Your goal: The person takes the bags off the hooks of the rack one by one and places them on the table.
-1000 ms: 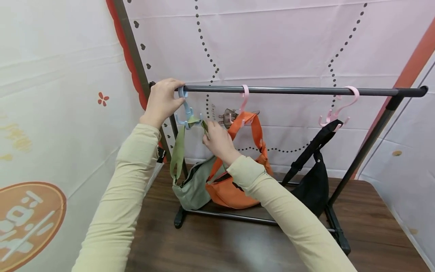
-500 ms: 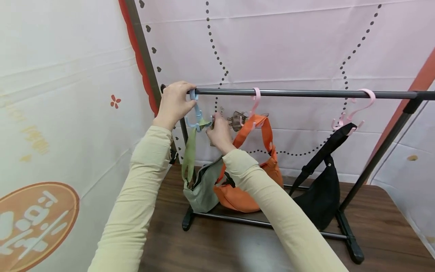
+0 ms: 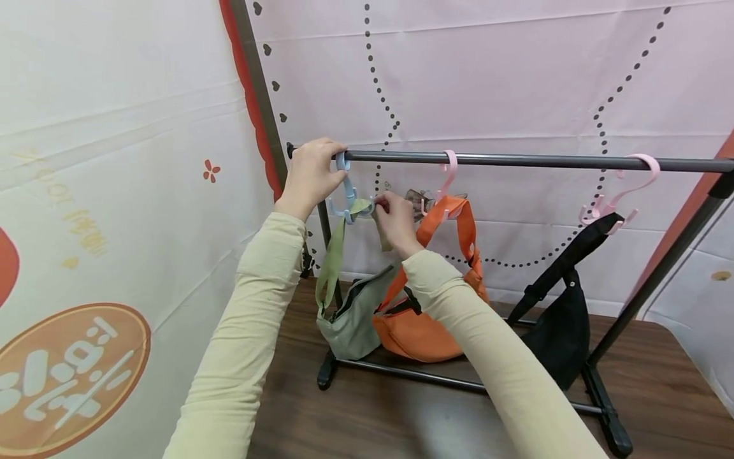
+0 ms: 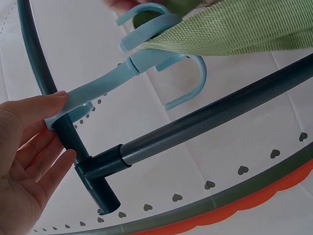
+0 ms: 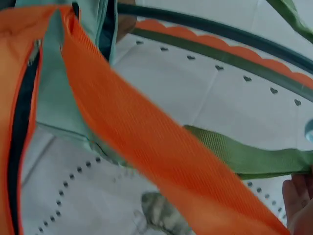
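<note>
A light-blue multi-prong hook (image 3: 349,189) hangs near the left end of the black rail (image 3: 527,161). My left hand (image 3: 312,175) pinches its top at the rail; in the left wrist view the thumb of this hand (image 4: 30,159) lies on the hook (image 4: 105,88). A sage-green bag (image 3: 352,325) hangs below, its green strap (image 3: 331,261) running up over the prongs. Just right of the hook, my right hand (image 3: 397,223) pinches the strap's other side. The right wrist view shows that hand (image 5: 299,200) at the strap (image 5: 259,159), mostly cut off by the frame edge.
An orange bag (image 3: 421,335) hangs from a pink hook (image 3: 449,172) close to my right forearm. Farther right, a black bag (image 3: 562,331) hangs from another pink hook (image 3: 648,172). The rack stands on a brown wooden table (image 3: 367,421), with printed cloth behind.
The head view has turned left, so the rack appears farther right. My right hand has lifted slightly with the strap beside the blue hook's right prong. The left hand stays at the hook's top.
</note>
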Available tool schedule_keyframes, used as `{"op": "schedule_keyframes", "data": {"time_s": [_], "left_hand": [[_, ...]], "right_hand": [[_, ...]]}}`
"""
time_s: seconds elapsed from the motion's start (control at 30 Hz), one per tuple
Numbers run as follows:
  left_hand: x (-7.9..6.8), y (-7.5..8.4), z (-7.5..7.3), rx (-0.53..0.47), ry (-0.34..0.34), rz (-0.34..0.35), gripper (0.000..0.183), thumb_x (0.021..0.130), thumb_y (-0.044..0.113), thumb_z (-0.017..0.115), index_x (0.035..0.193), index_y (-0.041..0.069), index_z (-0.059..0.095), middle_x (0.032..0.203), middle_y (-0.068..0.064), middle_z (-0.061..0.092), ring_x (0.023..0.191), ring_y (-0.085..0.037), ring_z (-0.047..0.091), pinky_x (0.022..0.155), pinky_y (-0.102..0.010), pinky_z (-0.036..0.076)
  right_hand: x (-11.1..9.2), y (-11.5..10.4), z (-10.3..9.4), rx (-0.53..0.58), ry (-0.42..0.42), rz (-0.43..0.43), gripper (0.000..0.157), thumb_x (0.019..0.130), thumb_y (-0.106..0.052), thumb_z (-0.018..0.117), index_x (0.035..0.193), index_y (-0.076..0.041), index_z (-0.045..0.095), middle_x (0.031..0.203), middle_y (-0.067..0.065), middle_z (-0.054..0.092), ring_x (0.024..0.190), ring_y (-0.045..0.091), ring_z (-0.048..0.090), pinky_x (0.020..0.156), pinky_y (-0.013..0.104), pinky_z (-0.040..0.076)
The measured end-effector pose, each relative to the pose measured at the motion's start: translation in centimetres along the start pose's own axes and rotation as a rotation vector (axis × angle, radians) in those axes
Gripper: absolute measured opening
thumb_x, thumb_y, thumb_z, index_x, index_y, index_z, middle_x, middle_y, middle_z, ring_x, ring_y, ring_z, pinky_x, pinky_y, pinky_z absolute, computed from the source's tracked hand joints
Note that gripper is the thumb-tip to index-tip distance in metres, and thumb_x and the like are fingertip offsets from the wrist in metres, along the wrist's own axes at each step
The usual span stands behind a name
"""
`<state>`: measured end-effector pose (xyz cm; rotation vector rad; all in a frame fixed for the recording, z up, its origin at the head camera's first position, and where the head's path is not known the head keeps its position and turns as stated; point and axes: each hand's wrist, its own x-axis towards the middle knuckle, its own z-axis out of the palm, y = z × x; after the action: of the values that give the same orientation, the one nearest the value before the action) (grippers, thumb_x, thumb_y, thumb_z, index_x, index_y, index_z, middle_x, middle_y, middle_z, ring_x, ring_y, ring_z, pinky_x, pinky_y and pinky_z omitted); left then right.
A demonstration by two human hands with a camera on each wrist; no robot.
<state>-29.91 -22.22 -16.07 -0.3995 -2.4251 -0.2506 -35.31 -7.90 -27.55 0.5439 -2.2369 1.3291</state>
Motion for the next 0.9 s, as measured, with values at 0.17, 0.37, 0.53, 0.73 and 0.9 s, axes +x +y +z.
{"op": "schedule_keyframes", "data": {"time_s": [0.17,0.37,0.53,0.73,0.9], "left_hand": [[0.1,0.3,0.1,0.000,0.000,0.008,0.035,0.080,0.011,0.067,0.114,0.004,0.063,0.112,-0.010,0.063,0.104,-0.025,0.057,0.090,-0.039,0.044],[0.3,0.4,0.1,-0.002,0.017,0.017,0.035,0.079,0.012,0.068,0.114,0.005,0.064,0.112,-0.009,0.063,0.104,-0.025,0.057,0.088,-0.041,0.044],[0.4,0.4,0.1,-0.010,0.024,0.016,0.035,0.079,0.012,0.068,0.114,0.005,0.064,0.112,-0.010,0.063,0.103,-0.026,0.058,0.089,-0.042,0.044],[0.3,0.2,0.1,-0.026,0.018,0.006,0.037,0.079,0.012,0.069,0.115,0.005,0.063,0.111,-0.010,0.063,0.101,-0.026,0.058,0.088,-0.043,0.043],[0.3,-0.3,0.3,-0.033,0.019,-0.003,0.038,0.079,0.013,0.069,0.116,0.007,0.063,0.112,-0.009,0.063,0.101,-0.026,0.058,0.086,-0.043,0.044]], "right_hand": [[1.2,-0.8,-1.8,-0.056,-0.018,-0.125,0.016,0.089,-0.003,0.054,0.096,0.000,0.067,0.092,0.012,0.066,0.083,0.021,0.060,0.076,0.031,0.048],[2.0,-2.5,-3.2,-0.145,0.042,-0.312,0.016,0.088,-0.004,0.053,0.093,0.000,0.068,0.091,0.011,0.067,0.081,0.020,0.061,0.074,0.030,0.048],[1.9,-3.6,-3.6,-0.209,0.077,-0.420,0.015,0.087,-0.003,0.055,0.090,-0.001,0.069,0.086,0.010,0.067,0.077,0.018,0.060,0.071,0.028,0.048],[1.7,-4.4,-3.5,-0.230,0.091,-0.452,0.015,0.087,-0.003,0.055,0.090,-0.001,0.070,0.085,0.008,0.066,0.076,0.016,0.061,0.070,0.024,0.049],[1.6,-4.8,-3.4,-0.245,0.148,-0.456,0.015,0.084,-0.002,0.056,0.088,-0.002,0.070,0.082,0.007,0.067,0.073,0.014,0.061,0.067,0.024,0.048]]}}
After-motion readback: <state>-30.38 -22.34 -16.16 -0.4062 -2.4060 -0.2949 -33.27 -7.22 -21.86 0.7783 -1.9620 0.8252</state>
